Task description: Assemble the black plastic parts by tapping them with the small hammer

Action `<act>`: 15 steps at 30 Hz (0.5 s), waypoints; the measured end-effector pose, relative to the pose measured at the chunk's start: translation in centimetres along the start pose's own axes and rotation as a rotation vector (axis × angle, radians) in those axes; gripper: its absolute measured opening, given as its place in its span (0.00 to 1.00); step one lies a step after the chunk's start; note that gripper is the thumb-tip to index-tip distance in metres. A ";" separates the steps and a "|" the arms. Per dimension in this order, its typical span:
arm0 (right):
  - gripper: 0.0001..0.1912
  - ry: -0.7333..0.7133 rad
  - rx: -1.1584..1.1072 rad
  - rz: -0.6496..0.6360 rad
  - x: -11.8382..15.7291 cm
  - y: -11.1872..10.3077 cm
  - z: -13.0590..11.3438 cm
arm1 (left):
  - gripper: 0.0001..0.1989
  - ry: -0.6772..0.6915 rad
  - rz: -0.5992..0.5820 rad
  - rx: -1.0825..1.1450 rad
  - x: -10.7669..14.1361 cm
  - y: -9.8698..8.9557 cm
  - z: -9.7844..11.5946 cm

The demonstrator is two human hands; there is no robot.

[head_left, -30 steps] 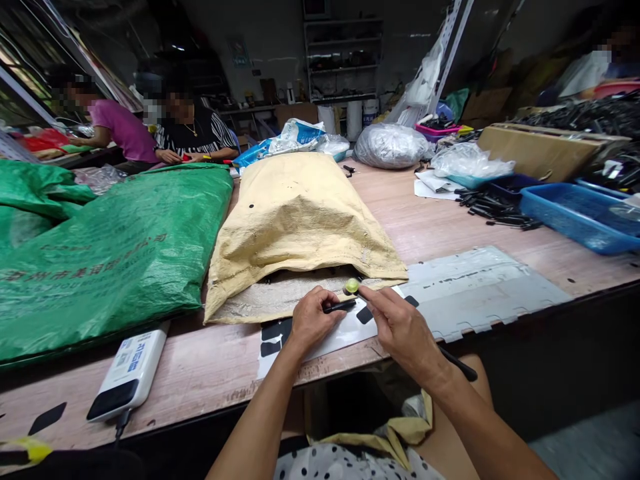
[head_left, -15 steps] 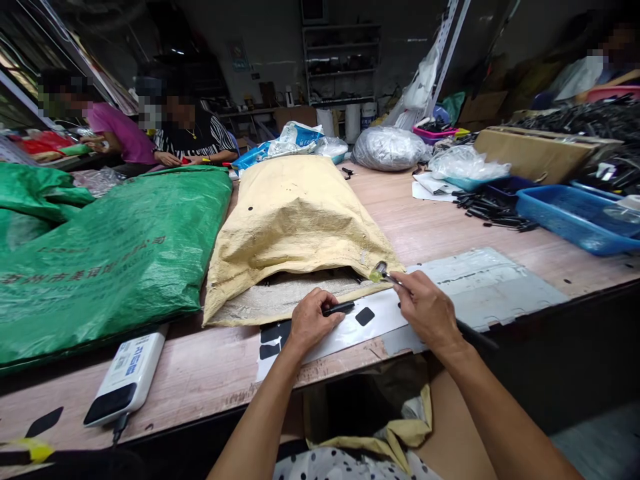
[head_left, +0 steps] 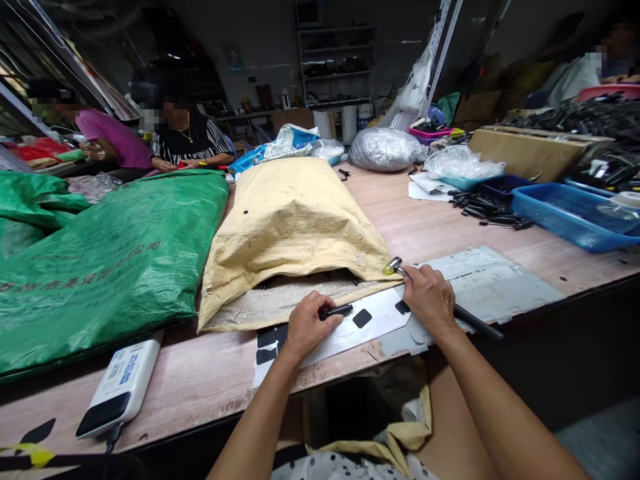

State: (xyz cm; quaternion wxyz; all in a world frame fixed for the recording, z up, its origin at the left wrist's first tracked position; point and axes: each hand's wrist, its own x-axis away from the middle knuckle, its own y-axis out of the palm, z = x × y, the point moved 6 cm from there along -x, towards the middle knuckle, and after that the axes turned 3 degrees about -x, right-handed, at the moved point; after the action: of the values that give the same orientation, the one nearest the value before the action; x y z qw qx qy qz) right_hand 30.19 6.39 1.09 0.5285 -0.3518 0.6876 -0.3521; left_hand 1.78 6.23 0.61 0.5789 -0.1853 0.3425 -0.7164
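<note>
My left hand (head_left: 311,325) is closed, pinching a short black tube-like piece (head_left: 340,311) against the white sheet (head_left: 336,341) at the table's front edge. In my right hand (head_left: 429,298) is a small hammer (head_left: 477,322) with a metal and yellowish head and a long dark handle. The hammer head is up and to the right of the black piece, apart from it, near the front corner of a beige woven sack (head_left: 295,220). Dark bits show in the sack's mouth. Between my hands a black rounded square (head_left: 362,319) shows on the sheet.
A green woven bag (head_left: 115,267) lies at left, with a white power bank (head_left: 120,383) before it. At right are a blue tray (head_left: 565,217), a pile of black pieces (head_left: 493,212) and a grey board (head_left: 493,283). Co-workers sit across the table.
My right hand and the hammer have moved slightly right, away from the black piece, and the handle has swung more into view. My left hand keeps its pinch. The camera view has shifted slightly.
</note>
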 end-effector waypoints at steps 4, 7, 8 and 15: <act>0.15 -0.002 0.017 -0.005 0.0 -0.2 -0.1 | 0.05 0.044 -0.066 -0.022 0.2 -0.4 1.0; 0.15 -0.008 0.017 -0.010 0.0 -0.3 -0.2 | 0.05 0.070 -0.152 0.022 2.1 -1.5 3.6; 0.15 -0.010 0.015 -0.011 0.0 -0.3 -0.3 | 0.06 0.061 -0.209 0.063 3.2 -1.8 4.7; 0.16 -0.022 0.027 0.005 0.1 -0.1 -0.2 | 0.12 -0.139 -0.708 0.221 12.3 2.8 6.1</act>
State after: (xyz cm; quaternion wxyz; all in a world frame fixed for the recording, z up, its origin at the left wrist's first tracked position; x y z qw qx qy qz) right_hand 30.01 6.28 1.18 0.5415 -0.3468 0.6780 -0.3561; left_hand 4.55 -7.44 1.25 0.3337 -0.2768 0.1376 -0.8906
